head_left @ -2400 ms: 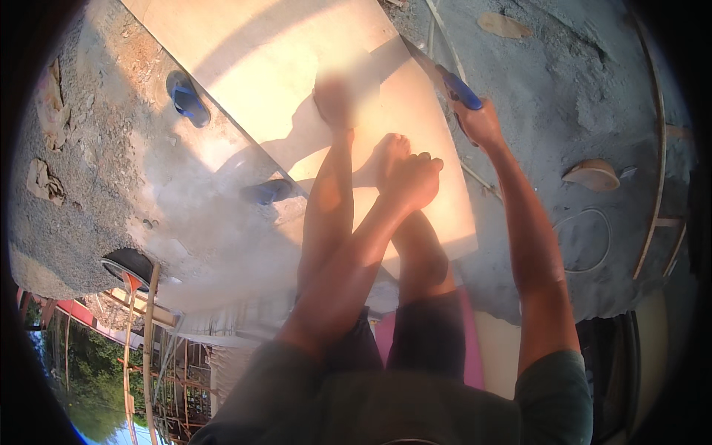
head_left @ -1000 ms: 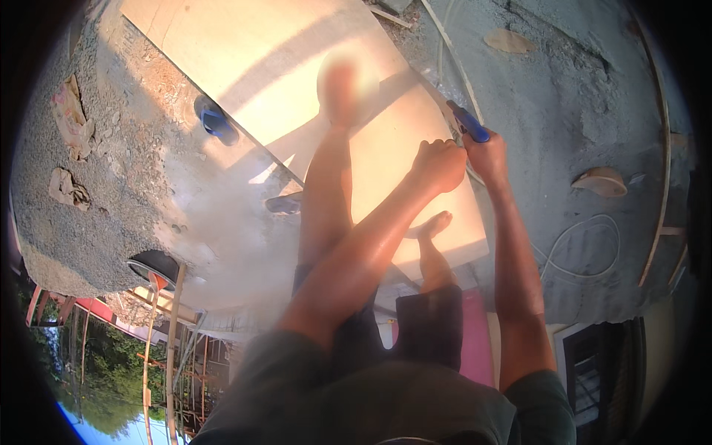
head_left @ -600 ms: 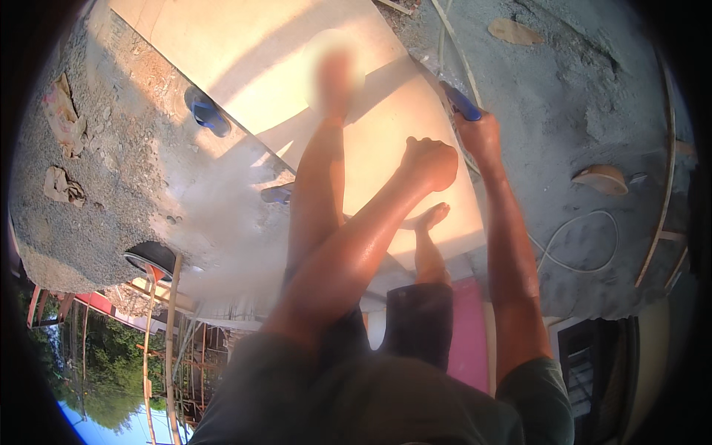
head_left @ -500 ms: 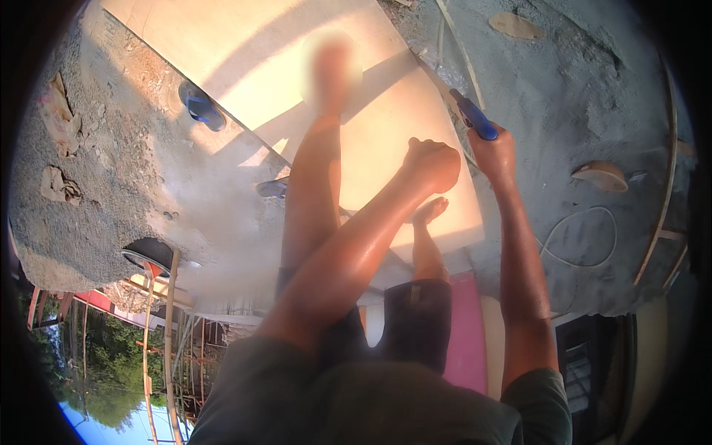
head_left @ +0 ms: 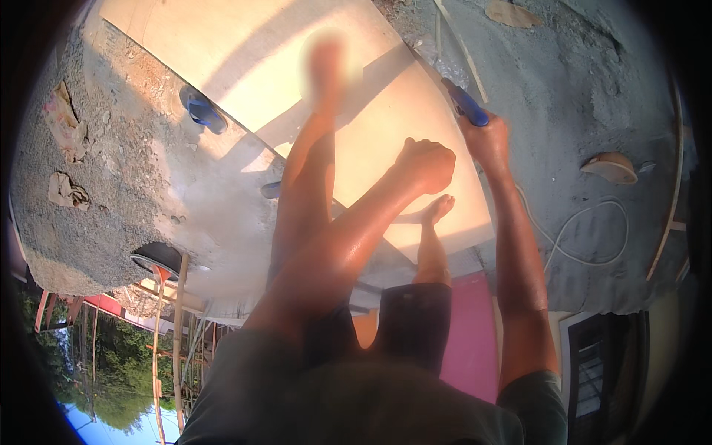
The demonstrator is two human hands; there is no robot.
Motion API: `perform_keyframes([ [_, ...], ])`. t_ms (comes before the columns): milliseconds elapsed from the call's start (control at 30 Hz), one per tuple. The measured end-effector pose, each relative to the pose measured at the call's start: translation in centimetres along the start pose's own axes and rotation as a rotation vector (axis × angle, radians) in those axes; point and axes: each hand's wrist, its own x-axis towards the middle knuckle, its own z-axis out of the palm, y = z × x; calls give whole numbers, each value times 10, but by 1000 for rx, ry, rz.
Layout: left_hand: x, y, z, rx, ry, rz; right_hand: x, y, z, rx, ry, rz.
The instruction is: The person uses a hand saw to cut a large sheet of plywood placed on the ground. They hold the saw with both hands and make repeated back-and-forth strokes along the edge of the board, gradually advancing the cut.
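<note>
Both hands were closed: right hand (head_left: 486, 141) gripped a blue-handled tool (head_left: 466, 104) at the board (head_left: 386, 119) edge, left hand (head_left: 426, 165) fisted, apparently empty. Cutting appeared underway; steady pressure seemed needed next.

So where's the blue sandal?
In the head view, the blue sandal lies upper left on the gritty concrete, right beside the left edge of the pale board, far from both hands.

An outdoor building site: rough concrete slab (head_left: 133, 193), wooden board (head_left: 297, 81), scaffold poles (head_left: 159, 341), trees beyond.
</note>
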Motion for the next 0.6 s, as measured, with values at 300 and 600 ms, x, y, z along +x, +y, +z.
perform_keyframes([
  [300, 2, -5, -8, 75, -14, -10, 4, -4, 28, -24, 99, -51],
  [600, -8, 11, -20, 53, 110, 62, 50, 12, 47, -84, 169, -36],
])
